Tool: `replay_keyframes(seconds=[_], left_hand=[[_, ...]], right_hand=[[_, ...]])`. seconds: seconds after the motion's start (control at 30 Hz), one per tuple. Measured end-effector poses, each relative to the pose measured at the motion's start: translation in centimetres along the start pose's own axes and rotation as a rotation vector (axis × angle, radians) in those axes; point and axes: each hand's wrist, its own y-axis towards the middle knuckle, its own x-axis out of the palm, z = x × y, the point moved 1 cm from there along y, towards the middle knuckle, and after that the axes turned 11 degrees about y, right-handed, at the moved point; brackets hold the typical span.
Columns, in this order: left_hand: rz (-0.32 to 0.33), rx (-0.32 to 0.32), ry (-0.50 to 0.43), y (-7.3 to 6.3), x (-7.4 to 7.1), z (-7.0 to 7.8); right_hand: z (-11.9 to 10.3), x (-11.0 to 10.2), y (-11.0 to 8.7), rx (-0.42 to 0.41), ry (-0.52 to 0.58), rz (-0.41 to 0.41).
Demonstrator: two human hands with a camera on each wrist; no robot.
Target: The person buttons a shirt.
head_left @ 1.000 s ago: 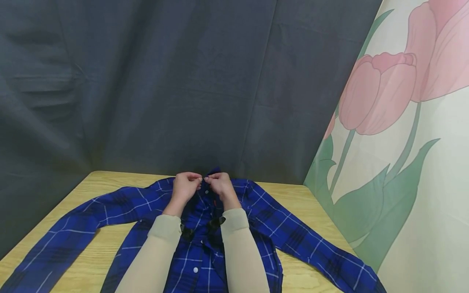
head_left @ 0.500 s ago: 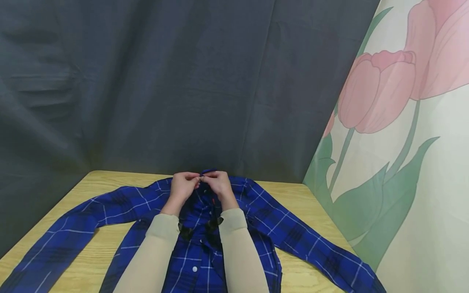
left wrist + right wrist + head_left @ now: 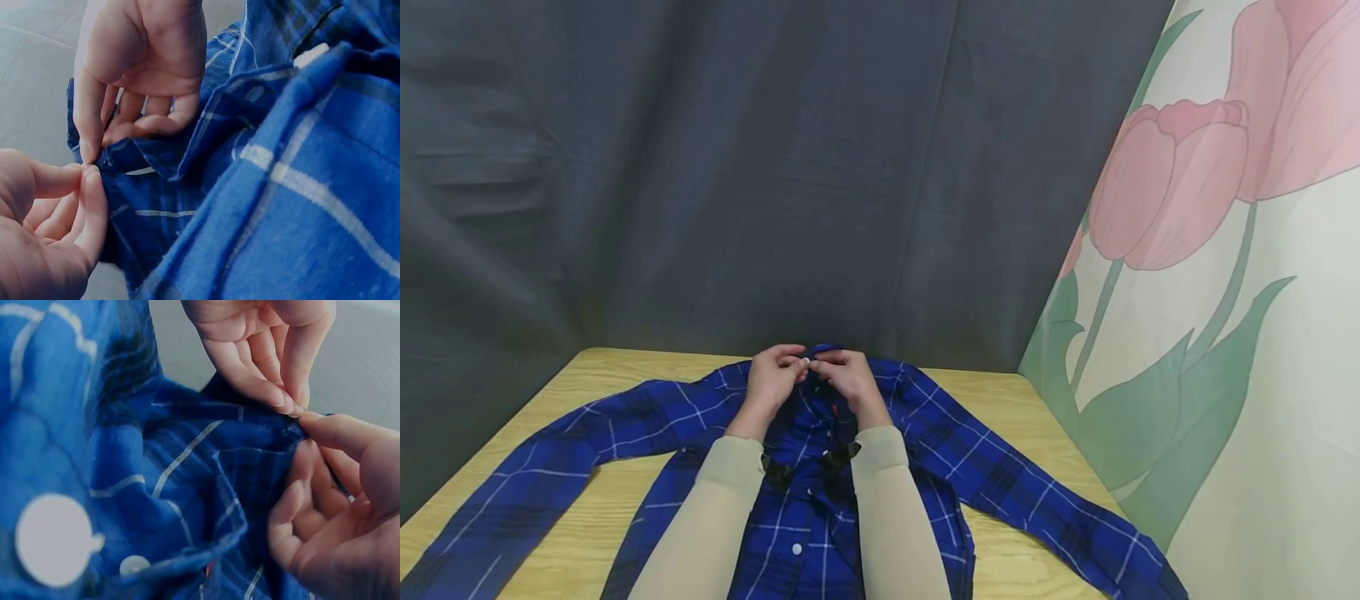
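Observation:
A blue plaid button-up shirt (image 3: 662, 417) lies front up, its sleeves spread to both sides. At its collar my left hand (image 3: 771, 383) pinches the cloth edge between thumb and fingers, where a small white spot shows. My right hand (image 3: 852, 383) also pinches the collar cloth, thumb and fingertip meeting the left fingertips. From the left wrist view, the left hand (image 3: 50, 231) sits below the right hand (image 3: 144, 69), and a buttonhole (image 3: 255, 94) shows on the front edge. What lies between the fingertips is mostly hidden. The right wrist view has a large white button (image 3: 53, 540) close up.
The shirt rests on a light wood table (image 3: 1015, 571). Behind the table's far edge hangs a dark grey curtain (image 3: 775, 183). A wall panel with painted pink tulips (image 3: 1135, 183) stands along the right. Small dark cameras (image 3: 777, 473) sit at the wrists.
My hands have closed together at the collar and shifted slightly left. The collar tip between them has dropped lower, and a white spot now shows at the left fingertips.

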Motion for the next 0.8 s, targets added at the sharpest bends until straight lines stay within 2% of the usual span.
replay_keyframes(seconds=[0.23,0.37,0.47,0.63,0.8], left_hand=[[0.024,-0.033,-0.096,-0.04,0.05,-0.1],[0.082,0.002,-0.113,0.03,0.35,-0.11],[0.128,0.035,-0.084,0.12,0.58,-0.08],[0.153,0.036,-0.026,0.22,0.77,-0.09],[0.101,0.03,0.021,-0.04,0.95,0.08]], right_hand=[[0.27,0.03,0.27,-0.049,0.018,-0.024],[0.33,0.12,0.24,-0.056,0.043,-0.019],[0.25,0.1,0.21,-0.057,0.062,-0.02],[0.17,-0.17,0.19,-0.001,0.135,-0.05],[0.58,-0.73,0.24,0.098,0.221,-0.084]])
